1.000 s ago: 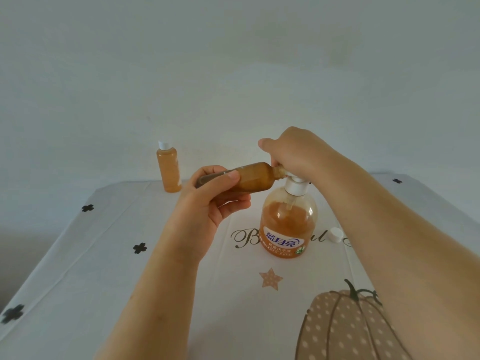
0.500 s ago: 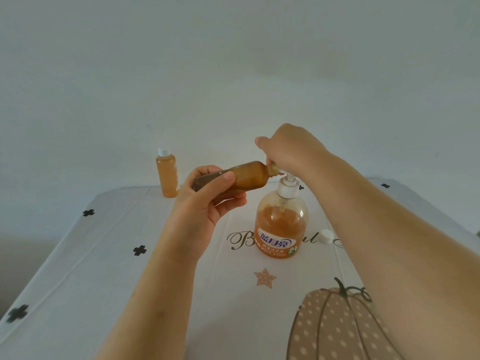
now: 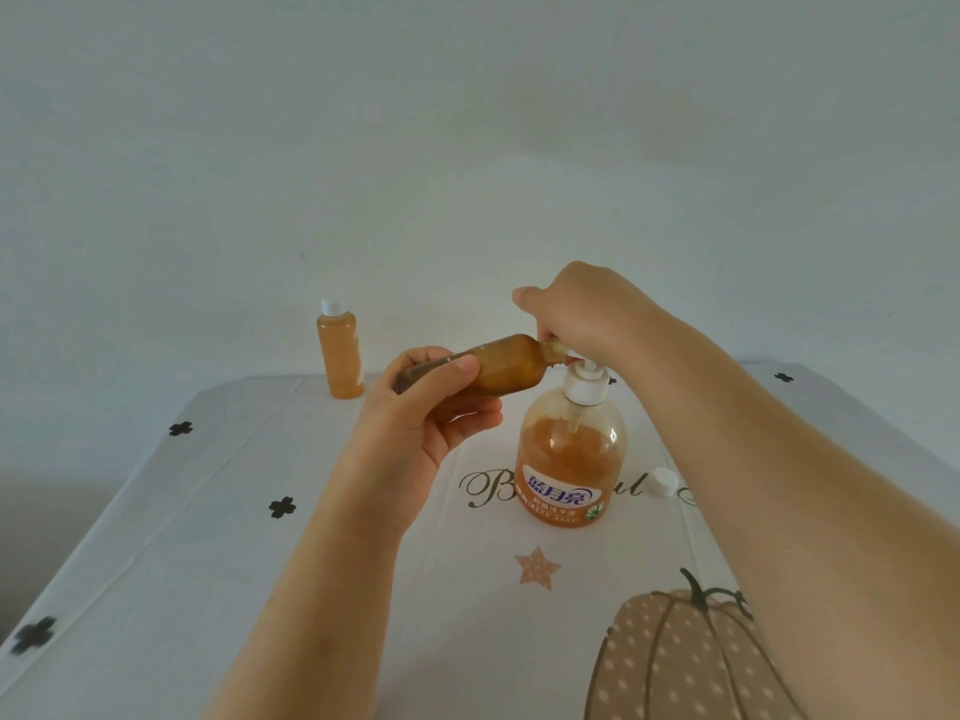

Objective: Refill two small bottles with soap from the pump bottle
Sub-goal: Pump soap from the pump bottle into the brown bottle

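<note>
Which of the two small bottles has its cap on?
The small bottle standing at the table's far edge; the other, held sideways in the left hand, is uncapped.

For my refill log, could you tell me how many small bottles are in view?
2: one capped small bottle stands at the table's far edge; one uncapped small bottle is in the left hand, at the pump nozzle.

Table (image 3: 208,563): pump btl (image 3: 570,470), capped btl (image 3: 340,356), cap (image 3: 663,482).
</note>
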`<control>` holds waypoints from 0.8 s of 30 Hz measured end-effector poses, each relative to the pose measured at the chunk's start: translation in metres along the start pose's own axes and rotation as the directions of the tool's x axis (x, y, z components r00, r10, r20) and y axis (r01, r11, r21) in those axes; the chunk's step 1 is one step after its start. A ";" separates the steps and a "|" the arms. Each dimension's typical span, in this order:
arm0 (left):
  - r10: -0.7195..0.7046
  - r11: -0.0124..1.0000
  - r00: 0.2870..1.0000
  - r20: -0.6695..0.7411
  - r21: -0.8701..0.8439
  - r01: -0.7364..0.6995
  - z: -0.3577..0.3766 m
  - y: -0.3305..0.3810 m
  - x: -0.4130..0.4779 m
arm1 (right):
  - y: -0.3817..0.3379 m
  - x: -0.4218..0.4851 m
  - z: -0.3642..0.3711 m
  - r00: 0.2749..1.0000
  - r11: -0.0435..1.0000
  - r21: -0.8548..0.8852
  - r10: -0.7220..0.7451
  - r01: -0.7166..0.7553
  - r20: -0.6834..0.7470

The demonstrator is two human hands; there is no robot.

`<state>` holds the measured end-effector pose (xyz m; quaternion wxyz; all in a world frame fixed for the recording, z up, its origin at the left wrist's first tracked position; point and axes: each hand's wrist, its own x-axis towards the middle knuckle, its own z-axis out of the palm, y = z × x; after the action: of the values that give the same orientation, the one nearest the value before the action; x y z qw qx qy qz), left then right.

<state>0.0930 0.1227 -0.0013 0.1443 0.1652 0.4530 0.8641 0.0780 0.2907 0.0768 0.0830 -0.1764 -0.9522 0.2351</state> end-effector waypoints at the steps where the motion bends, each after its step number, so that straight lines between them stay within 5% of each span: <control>1: 0.002 1.000 1.000 -0.006 0.007 -0.002 -0.001 -0.001 0.000 | 0.001 0.002 0.002 1.000 1.000 -0.006 0.002 -0.002 -0.003; 24: 0.023 1.000 1.000 0.010 -0.006 -0.023 0.002 0.000 -0.004 | 0.002 -0.002 -0.003 0.999 0.999 0.043 0.014 -0.011 -0.049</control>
<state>0.0978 0.1226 -0.0005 0.1372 0.1746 0.4477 0.8662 0.0809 0.2927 0.0783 0.1086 -0.1863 -0.9436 0.2513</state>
